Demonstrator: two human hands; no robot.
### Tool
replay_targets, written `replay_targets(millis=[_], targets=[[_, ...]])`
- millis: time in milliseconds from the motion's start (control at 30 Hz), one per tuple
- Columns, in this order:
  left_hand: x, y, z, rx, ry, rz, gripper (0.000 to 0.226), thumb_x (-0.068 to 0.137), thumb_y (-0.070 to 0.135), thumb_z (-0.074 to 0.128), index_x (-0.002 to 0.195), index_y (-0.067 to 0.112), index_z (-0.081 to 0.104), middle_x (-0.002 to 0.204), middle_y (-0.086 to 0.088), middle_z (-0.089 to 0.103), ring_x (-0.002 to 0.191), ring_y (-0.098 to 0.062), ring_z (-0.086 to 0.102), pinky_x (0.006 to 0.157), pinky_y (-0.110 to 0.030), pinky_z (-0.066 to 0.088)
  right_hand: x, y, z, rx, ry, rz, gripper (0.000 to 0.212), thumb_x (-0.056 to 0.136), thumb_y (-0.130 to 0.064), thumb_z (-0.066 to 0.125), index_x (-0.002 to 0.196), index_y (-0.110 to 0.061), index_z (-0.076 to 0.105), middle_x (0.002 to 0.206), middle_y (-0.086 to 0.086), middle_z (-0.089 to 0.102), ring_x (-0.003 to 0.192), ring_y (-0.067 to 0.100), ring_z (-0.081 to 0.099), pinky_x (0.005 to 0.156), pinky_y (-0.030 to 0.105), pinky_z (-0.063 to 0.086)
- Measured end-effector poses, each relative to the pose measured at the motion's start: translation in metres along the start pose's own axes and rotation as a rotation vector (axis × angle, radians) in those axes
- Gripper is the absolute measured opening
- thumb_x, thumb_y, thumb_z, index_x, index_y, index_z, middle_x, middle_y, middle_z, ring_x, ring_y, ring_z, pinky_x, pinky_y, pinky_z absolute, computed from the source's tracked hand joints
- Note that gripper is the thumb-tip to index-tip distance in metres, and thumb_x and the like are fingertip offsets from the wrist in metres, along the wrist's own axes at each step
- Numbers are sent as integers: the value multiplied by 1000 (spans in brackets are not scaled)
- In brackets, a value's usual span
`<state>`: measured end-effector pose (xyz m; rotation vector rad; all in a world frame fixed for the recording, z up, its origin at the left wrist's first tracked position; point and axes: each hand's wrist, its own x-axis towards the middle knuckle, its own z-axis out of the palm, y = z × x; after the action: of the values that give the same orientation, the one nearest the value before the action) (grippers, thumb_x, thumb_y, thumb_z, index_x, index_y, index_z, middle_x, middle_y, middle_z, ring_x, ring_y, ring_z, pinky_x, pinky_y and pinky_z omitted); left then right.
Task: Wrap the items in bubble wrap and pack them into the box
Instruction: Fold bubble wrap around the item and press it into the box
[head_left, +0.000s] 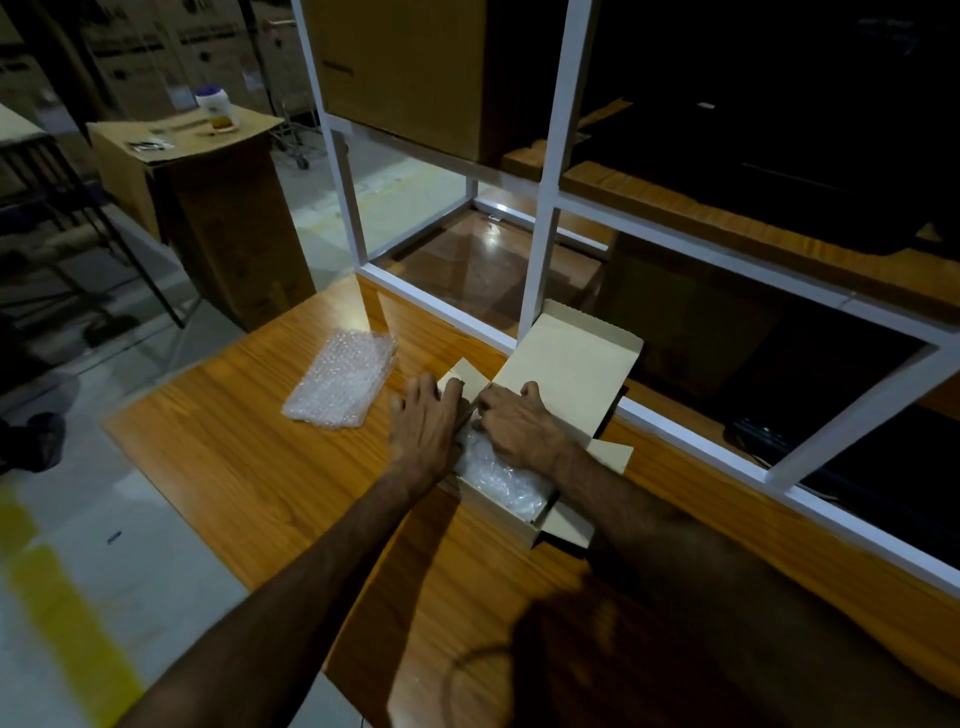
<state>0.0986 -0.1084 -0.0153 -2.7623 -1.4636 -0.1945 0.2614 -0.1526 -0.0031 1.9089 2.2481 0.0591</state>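
Two hands are working at the small cardboard box (511, 512) on the wooden table (249, 467), seen from the head camera. Inside it a bubble-wrapped item (498, 478) is lying low, near the front wall. The left hand (426, 423) is lying flat with fingers straight and spread, pressing on the box's left side and its small flap (462, 376). The right hand (519, 423) is curling over the far end of the wrapped item, fingers bent onto it, seemingly tucking it down. To do this well, the left hand should be bracing the wall while the right is pressing evenly, so no wrap is bulging above the rim before the lid (571, 364) is folding over. One more bubble-wrap bundle (343, 379) is waiting on the table, left of the box.
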Motion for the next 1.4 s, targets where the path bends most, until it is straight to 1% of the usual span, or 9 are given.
replay_targets(millis=[233,367,600,733,867,1033,1167,1267,1400], targets=[[-15,1,-3,-42,36,-99,81,79,51,79,142,22,40,134,-11,39,118,-29,39,97,-43,38,-6,11,-3,234,13,4,39,96,-21,63,135,-27,65,144,0,49,129,17,51,104,46,33],[-35,-4,-5,-226,37,-348,95,62,56,90,135,23,39,132,-12,40,119,-31,40,96,-45,41,-17,18,3,286,36,-38,52,92,-13,68,141,-27,61,149,-2,49,131,15,50,106,42,35],[-31,2,0,-397,15,-668,139,53,37,98,158,31,7,147,-23,30,132,-42,37,102,-54,40,-15,10,2,136,-8,-44,49,96,-21,61,145,-28,58,154,0,45,142,15,39,115,50,26],[-28,8,2,-389,-13,-737,140,55,36,99,159,32,5,150,-26,31,135,-46,38,104,-56,41,-11,0,-2,-51,-41,-49,45,95,-28,61,140,-27,59,150,4,48,140,20,42,117,59,24],[-23,14,-4,-329,-38,-718,137,57,40,97,158,32,5,154,-26,29,139,-46,36,107,-59,41,-9,-14,-5,-185,-44,-7,42,95,-41,63,134,-26,62,146,7,49,138,24,43,114,58,29],[-36,7,-1,-427,-12,-765,131,60,44,97,158,31,12,152,-26,34,138,-44,38,107,-58,39,-26,-9,1,77,89,64,43,92,-23,65,136,-28,65,148,1,54,138,17,47,117,55,22],[-43,4,1,-524,-19,-843,122,64,39,96,156,29,16,149,-24,35,136,-44,39,106,-56,38,-41,-23,18,68,154,15,52,77,-25,76,129,-26,70,139,4,63,133,22,53,109,58,29],[-39,8,0,-547,-51,-890,120,64,36,95,155,30,16,148,-24,35,135,-43,38,106,-55,37,-43,-37,23,84,153,-43,41,93,-39,48,125,-30,70,138,0,62,134,19,51,105,57,27],[-35,14,4,-500,-32,-907,115,64,33,91,153,31,18,148,-24,35,136,-43,38,108,-57,38,-33,-49,20,111,134,-2,59,105,-50,23,106,-23,76,124,4,70,122,28,59,104,59,37]])
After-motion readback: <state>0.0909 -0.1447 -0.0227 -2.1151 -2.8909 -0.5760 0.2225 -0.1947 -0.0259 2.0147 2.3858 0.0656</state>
